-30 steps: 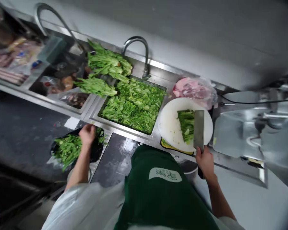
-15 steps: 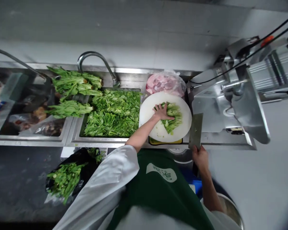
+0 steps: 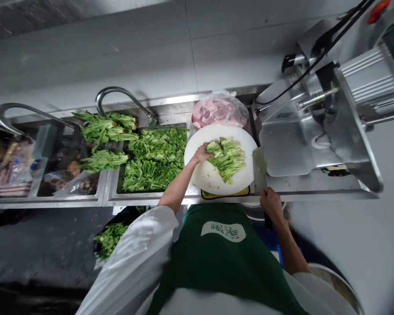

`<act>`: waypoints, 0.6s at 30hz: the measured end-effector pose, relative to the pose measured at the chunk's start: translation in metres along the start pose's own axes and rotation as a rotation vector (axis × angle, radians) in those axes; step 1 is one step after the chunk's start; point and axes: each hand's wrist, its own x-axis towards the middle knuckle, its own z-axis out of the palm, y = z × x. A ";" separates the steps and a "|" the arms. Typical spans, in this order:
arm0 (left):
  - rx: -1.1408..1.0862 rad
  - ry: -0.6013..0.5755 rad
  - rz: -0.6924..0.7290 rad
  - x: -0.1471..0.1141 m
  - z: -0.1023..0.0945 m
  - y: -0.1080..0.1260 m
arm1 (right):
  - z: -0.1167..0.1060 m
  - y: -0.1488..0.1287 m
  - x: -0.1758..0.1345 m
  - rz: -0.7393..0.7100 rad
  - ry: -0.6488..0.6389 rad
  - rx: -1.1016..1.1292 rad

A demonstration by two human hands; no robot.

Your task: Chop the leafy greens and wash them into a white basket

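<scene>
On the round white cutting board [image 3: 202, 177] lies a pile of cut leafy greens [image 3: 231, 159], pale stems to the right and leaves to the left. My left hand [image 3: 202, 154] is at the pile's left edge, its fingers closed around some of the leaves; the fingertips are partly hidden. My right hand [image 3: 272, 203] grips the handle of a cleaver [image 3: 259, 170]. The broad blade points away from me, just right of the board and apart from the greens.
Left of the board, a sink basin holds many greens [image 3: 157, 159], with whole bunches [image 3: 103, 161] on its left rim. Bagged meat [image 3: 219, 109] sits behind the board. A metal slicer [image 3: 348, 127] stands at right. A faucet [image 3: 124, 94] arches over the basin.
My left hand has moved from lying spread on top of the greens to their left edge, and the pile spreads wider leftward. The cleaver stays beside the board. The view has shifted.
</scene>
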 end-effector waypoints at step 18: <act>0.209 0.643 -0.277 -0.110 -0.104 -0.064 | 0.003 0.000 0.024 -0.048 -0.069 -0.007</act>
